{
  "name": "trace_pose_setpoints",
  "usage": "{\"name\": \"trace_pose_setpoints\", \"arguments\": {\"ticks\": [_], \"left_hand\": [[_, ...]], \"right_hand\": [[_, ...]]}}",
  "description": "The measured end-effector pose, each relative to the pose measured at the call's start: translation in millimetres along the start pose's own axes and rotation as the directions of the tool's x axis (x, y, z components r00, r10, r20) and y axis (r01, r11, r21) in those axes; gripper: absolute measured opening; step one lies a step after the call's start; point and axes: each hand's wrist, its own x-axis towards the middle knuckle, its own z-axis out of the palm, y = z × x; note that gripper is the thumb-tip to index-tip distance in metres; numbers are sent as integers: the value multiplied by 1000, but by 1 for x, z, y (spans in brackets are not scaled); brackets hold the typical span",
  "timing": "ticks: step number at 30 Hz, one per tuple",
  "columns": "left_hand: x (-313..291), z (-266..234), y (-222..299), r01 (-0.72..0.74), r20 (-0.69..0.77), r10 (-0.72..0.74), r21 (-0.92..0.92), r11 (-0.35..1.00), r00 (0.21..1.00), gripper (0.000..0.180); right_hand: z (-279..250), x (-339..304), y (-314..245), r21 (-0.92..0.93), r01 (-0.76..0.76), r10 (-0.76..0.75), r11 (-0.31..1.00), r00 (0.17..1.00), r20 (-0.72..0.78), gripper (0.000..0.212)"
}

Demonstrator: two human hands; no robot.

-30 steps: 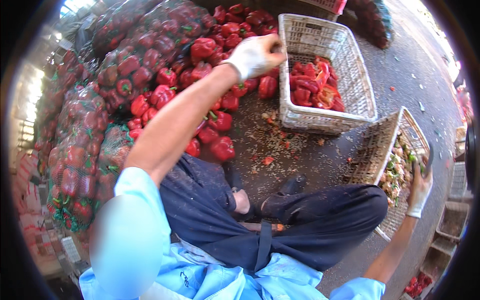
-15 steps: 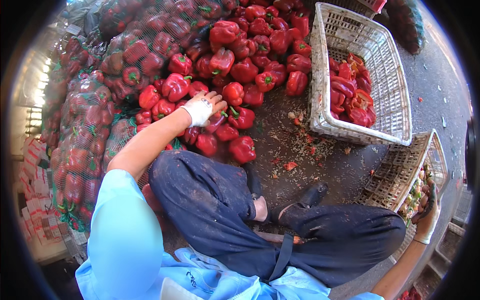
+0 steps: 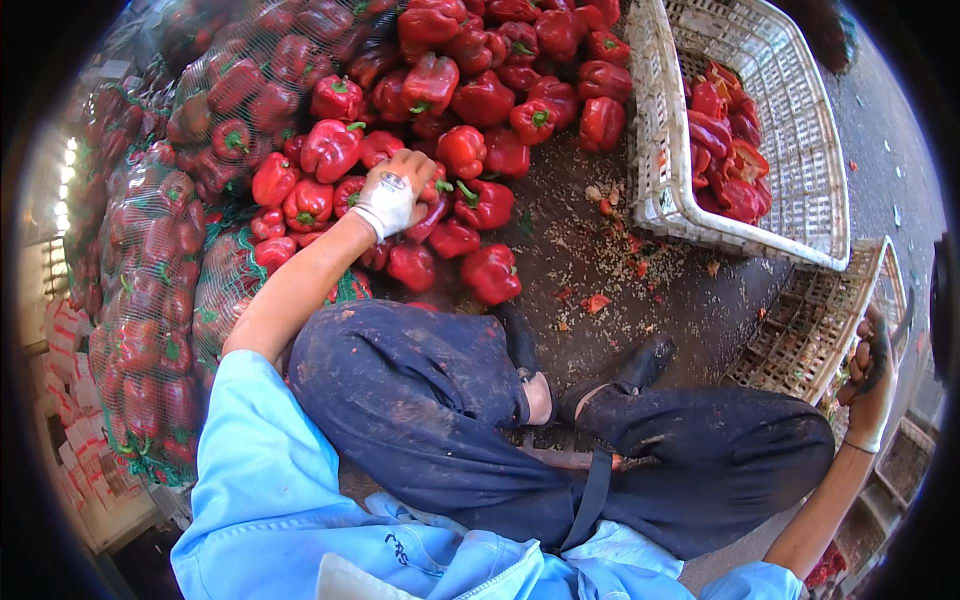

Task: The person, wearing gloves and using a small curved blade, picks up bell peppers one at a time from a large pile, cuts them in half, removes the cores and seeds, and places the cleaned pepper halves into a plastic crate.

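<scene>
Peppers (image 3: 431, 217) under left hand (image 3: 392, 197) (grip unclear), right hand (image 3: 868, 385) gripping knife (image 3: 905, 325), dark lettering (image 3: 397, 549) on blue shirt (image 3: 265, 450)

The dark floor (image 3: 570, 190) looks greyer toward its right edge; beyond its left edge, bright light (image 3: 68, 190) shows through narrow gaps.

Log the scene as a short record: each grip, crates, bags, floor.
Left grip: white-gloved, on the loose red peppers
Right grip: gloved, near the tilted crate; apparently holding a knife
Upright crate: contains cut red peppers
Net bags: at left, filled with red peppers
Floor: scattered seeds, red scraps
</scene>
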Motion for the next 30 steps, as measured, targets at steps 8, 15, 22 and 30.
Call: {"name": "trace_pose_setpoints", "arguments": {"ticks": [8,15,22,30], "left_hand": [[0,-44,-21,234,91,-539,-950,204,837,49],[-8,-157,39,30,107,-154,-900,-435,982,35],[-23,-234,145,71,-11,152,-851,-520,988,44],[-44,-234,220,11,16,-12,-949,-314,1000,52]], "right_hand": [[20,-21,-70,171,-249,232,953,966,112,48],[123,-47,-139,310,-250,72,917,870,487,42],[191,-89,-176,478,-246,-221,843,652,725,55],[185,-115,-157,448,-454,-30,770,675,737,36]]}}
